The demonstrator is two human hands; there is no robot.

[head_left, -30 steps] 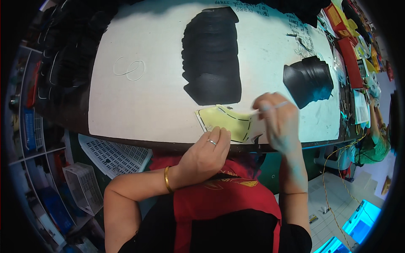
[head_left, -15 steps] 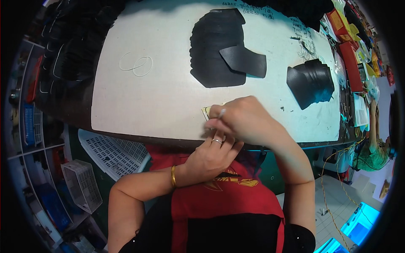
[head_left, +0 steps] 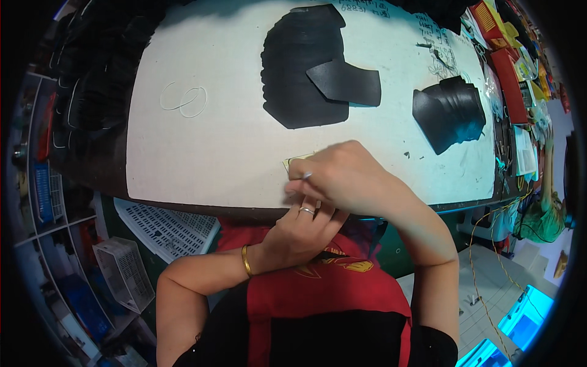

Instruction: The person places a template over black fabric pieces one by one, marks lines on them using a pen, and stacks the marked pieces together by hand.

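1. Right hand [head_left: 345, 180] curled over a yellowish flat piece [head_left: 295, 163] at the near edge of the white table [head_left: 232, 140]; only a corner of the piece shows past the knuckles, so the grip itself cannot be told, though the fingers look closed down on it.
2. Left hand [head_left: 299, 229] tucked under and against the right, ring finger up, fingers narrow and bent; probably steadying the piece from below the table edge, but what it holds cannot be told.
3. Piece kept right at the table's near rim, likely so both hands can reach it from above and beneath.
4. Black stack [head_left: 299, 67] well apart, toward the far side, with one loose black cut piece [head_left: 345, 82] lying across its right edge.
5. Second black pile [head_left: 449, 110] off to the right, near the cluttered right edge.
6. Broad bare stretch of table to the left, marked only by thin thread loops [head_left: 183, 100]; plenty of room there, little on the right.
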